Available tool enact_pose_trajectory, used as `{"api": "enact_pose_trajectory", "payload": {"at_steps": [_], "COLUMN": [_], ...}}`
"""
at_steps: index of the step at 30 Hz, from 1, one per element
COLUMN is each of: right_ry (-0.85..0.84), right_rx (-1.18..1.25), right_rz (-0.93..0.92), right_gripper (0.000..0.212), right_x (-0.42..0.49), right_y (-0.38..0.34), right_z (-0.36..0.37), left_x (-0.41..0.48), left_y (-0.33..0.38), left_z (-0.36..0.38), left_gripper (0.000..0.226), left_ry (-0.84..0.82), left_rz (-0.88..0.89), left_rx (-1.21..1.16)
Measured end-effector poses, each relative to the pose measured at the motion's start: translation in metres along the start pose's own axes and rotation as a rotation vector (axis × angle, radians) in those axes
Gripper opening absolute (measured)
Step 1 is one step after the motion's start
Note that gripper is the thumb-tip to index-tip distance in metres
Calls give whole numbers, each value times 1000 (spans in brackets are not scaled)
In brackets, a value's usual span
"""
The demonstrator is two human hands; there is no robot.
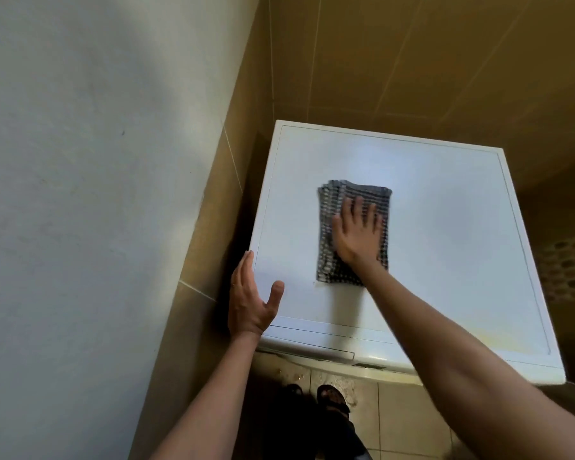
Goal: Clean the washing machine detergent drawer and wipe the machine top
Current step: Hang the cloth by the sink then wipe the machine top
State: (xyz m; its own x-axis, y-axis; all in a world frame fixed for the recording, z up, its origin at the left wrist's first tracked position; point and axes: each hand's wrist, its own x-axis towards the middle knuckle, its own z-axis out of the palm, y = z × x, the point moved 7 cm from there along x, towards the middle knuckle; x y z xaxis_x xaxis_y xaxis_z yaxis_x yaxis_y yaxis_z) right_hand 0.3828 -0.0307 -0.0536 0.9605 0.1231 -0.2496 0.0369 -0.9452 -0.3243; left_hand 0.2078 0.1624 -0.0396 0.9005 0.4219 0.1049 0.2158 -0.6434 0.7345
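Note:
The white washing machine top (445, 227) fills the middle of the head view. A folded grey-and-white checked cloth (329, 224) lies flat on it, left of centre. My right hand (357, 232) presses down on the cloth with straight, spread fingers. My left hand (251, 295) rests against the machine's front left corner, fingers along the left edge and thumb on the top. The detergent drawer front (309, 346) shows as a closed panel under the front edge.
A grey wall (97, 194) stands close on the left, and tan tiles (412, 61) lie behind the machine. A perforated basket (571, 270) sits at the right. My sandalled feet (332, 398) stand on the tiled floor below.

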Motion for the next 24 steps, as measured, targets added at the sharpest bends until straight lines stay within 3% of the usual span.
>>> {"api": "enact_pose_trajectory", "payload": {"at_steps": [7,12,17,24], "right_ry": [-83,-96,-59,107], "right_rx": [-244,-234,-252,-106], "right_rz": [-506,-574,-410,135], "right_gripper": [64,61,61,67], "right_x": [-74,-134,-139,-88], "right_y": [-100,-71,24,135], "right_z": [58,69,36,-23], "left_x": [1,1,0,0], "left_y": [-2,-5,-1,-2], "left_z": [-1,-4,1,7], "left_gripper": [89,81,78,93], "left_ry": [16,26,-14,-59], "left_rz": [3,-34,-30,9], "left_rx": [4,16,90,147]}}
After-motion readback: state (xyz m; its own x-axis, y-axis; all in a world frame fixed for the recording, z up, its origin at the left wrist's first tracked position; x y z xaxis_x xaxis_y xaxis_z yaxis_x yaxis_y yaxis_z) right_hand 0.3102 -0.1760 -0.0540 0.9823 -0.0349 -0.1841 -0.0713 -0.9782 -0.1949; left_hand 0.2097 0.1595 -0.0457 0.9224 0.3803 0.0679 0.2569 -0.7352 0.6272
